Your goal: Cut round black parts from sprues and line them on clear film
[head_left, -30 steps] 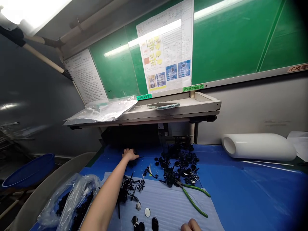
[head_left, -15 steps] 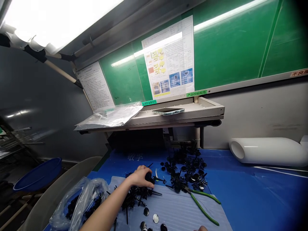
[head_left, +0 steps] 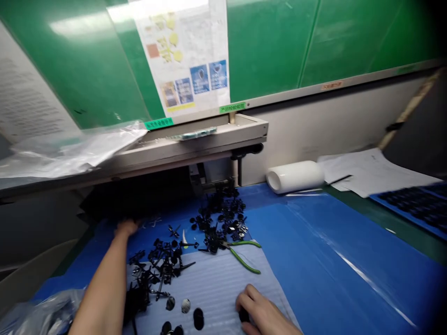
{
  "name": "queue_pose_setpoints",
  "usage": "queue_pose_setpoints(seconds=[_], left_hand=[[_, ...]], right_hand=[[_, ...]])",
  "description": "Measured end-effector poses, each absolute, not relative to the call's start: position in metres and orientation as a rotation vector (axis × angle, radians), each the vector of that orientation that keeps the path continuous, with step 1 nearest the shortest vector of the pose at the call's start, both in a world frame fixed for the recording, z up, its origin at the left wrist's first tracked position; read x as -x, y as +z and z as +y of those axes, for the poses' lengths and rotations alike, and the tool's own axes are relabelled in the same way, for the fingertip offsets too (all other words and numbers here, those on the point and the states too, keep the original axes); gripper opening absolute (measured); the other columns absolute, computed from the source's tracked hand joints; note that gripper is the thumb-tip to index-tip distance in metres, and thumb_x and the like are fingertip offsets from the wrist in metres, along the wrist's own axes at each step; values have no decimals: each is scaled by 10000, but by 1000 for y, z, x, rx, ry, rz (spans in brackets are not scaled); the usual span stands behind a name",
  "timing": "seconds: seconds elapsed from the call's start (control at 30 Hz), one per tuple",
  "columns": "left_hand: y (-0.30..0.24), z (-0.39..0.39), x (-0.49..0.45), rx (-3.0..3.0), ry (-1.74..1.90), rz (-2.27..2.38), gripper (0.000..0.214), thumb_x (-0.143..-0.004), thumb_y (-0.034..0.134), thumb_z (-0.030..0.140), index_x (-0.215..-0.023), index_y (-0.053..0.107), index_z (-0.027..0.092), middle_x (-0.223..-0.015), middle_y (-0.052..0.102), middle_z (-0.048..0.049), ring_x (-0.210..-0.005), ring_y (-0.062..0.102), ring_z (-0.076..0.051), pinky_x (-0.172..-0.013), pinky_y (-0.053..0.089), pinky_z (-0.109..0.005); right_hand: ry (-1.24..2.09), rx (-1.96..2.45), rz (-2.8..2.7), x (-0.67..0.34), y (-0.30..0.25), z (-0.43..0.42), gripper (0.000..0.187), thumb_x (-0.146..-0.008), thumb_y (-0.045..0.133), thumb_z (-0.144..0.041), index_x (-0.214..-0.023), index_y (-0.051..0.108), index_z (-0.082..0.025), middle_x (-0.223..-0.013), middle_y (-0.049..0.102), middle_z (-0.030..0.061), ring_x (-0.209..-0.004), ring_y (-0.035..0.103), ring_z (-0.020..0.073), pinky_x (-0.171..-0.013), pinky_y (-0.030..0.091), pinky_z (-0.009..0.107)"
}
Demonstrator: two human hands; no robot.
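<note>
Head view. The right hand (head_left: 263, 311) rests on the pale sheet (head_left: 220, 284), fingers curled around a dark piece (head_left: 243, 315), apparently to keep it secure. The left hand (head_left: 126, 228) lies beyond the near heap (head_left: 167, 260); blur and shadow hide whether its fingers are spread or closed. Pliers (head_left: 245, 242) lie handles rightward, presumably for ready grasping; discs (head_left: 198, 318) sit on the sheet, perhaps against scratching.

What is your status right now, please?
Left hand stretched out, hold unclear. Right hand curled around dark piece. Black parts scattered between. Green-handled pliers beyond right hand.
</note>
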State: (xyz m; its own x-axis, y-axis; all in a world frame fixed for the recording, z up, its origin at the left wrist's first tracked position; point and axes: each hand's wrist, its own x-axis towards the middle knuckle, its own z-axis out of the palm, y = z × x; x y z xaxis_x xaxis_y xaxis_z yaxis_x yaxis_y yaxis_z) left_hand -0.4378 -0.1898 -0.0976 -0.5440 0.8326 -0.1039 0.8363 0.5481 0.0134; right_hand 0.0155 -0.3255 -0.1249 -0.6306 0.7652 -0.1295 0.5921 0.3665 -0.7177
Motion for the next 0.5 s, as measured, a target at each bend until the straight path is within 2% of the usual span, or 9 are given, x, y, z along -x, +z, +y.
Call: queue_pose_setpoints(seconds=[0.1, 0.3, 0.43, 0.5], left_hand=[[-109, -191, 441, -1574, -63, 2669, 343, -803, 457, 346, -1086, 465, 151, -1117, 484, -87, -963, 494, -213, -795, 416, -432], [-115, -211, 402, -2051, 4, 2424, 371, -802, 430, 397, -1051, 496, 130, -1178, 464, -102, -1081, 420, -235, -876, 341, -454], [-101, -228, 365, -2334, 27, 2169, 328, -802, 397, 393, -957, 580, 169, -1138, 534, -75, -1100, 424, -205, -917, 318, -341], [-86, -242, 349, -2402, 62, 2141, 336, -806, 364, 389, -892, 613, 180, -1077, 578, -74, -1068, 454, -217, -907, 324, -322]], right_hand=[[1148, 1214, -2337, -20, -115, -327, 323, -665, 500, -16, -897, 496, -241, -920, 464, 1, -819, 503, 146, -726, 378, 218], [1122, 1099, -2377, -25, -116, -328, 256, -670, 547, -38, -857, 508, -210, -903, 485, 5, -807, 502, 145, -706, 395, 210], [1063, 933, -2379, -27, -116, -328, 191, -713, 514, -37, -823, 522, -192, -835, 534, 11, -755, 518, 148, -673, 407, 218], [1082, 891, -2352, -29, -114, -328, 156, -746, 498, -58, -821, 533, -190, -819, 549, 16, -755, 520, 149, -684, 406, 225]])
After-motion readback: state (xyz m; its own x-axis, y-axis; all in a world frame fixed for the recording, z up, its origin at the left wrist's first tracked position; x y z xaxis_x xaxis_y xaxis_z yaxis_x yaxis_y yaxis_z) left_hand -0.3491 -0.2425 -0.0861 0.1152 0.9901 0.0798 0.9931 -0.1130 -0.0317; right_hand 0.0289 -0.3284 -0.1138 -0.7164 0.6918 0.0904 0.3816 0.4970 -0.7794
